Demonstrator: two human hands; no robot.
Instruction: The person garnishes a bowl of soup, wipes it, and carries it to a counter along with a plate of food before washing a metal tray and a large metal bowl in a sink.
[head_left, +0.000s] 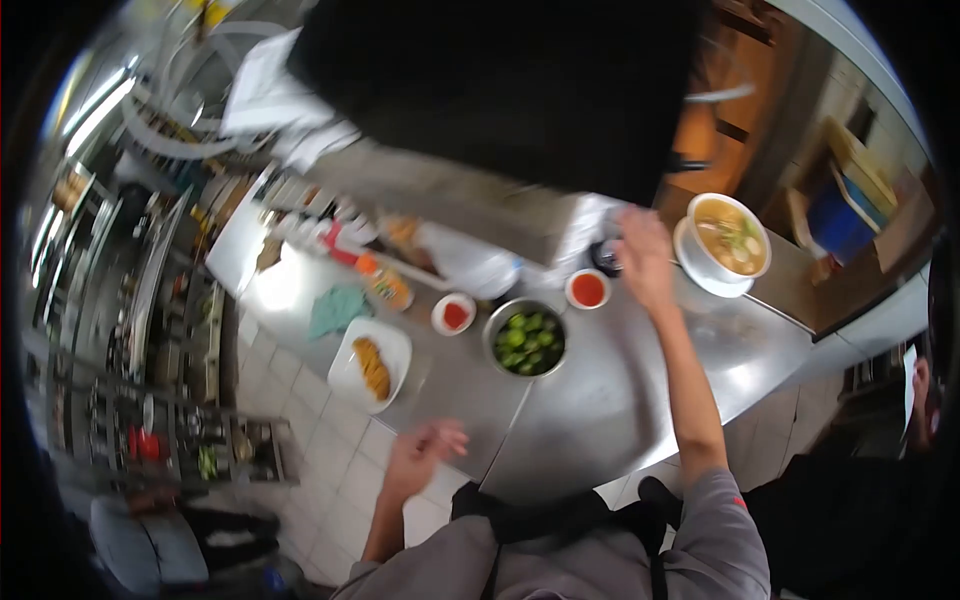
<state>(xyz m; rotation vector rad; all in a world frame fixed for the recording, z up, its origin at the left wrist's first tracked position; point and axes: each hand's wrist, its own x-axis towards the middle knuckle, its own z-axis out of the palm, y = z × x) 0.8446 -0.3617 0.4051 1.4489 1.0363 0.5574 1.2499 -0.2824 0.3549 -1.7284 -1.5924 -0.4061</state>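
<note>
My right hand (643, 255) reaches over the back of the steel counter (480, 420), its fingers blurred beside a small dark container (606, 257); whether it touches the container cannot be made out. Just right of it is a white bowl of soup (730, 236) on a white plate. A cup of red sauce (588, 289) stands to its lower left. My left hand (422, 455) is at the counter's front edge with fingers apart and nothing in it, below a white plate (396, 345) with a golden fried piece of food (371, 369).
A metal bowl of green limes (526, 340), a second sauce cup (454, 314), an orange-capped bottle (384, 282) and a green cloth (339, 311) are on the counter. A large dark shape hangs above. One person is at lower left (150, 540), another at right (920, 390).
</note>
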